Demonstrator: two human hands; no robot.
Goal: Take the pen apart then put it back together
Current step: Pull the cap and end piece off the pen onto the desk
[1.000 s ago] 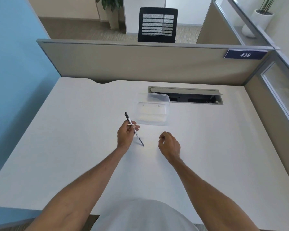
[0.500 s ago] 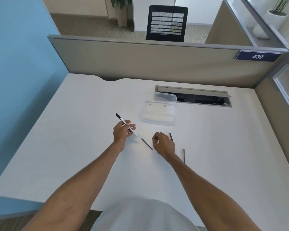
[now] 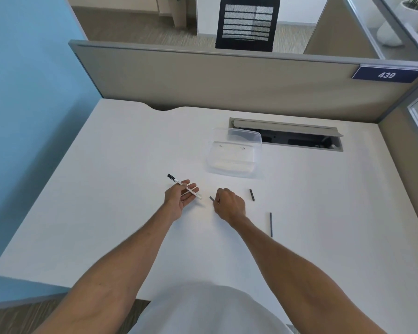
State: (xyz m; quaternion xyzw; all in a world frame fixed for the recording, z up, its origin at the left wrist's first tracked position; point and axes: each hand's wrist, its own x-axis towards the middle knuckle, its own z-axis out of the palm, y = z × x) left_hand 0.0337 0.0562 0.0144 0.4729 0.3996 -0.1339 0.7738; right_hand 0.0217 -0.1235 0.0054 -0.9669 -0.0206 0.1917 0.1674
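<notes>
My left hand (image 3: 180, 197) holds the white pen barrel (image 3: 184, 186) with its black end pointing up and to the left. My right hand (image 3: 228, 204) is closed over a thin dark refill (image 3: 212, 198), whose tip sticks out toward the barrel's open end; a small gap separates them. A short dark pen piece (image 3: 252, 194) lies on the white desk (image 3: 106, 189) right of my right hand. A longer thin dark rod (image 3: 271, 224) lies further right and nearer to me.
A clear plastic box (image 3: 234, 155) sits beyond my hands, in front of an open cable slot (image 3: 287, 137) in the desk. A grey partition runs along the back and right, a blue wall on the left.
The barrel and the dark refill came apart. My right hand closed over the refill that lay between my hands. The camera view shifted, showing two loose parts on the right.
</notes>
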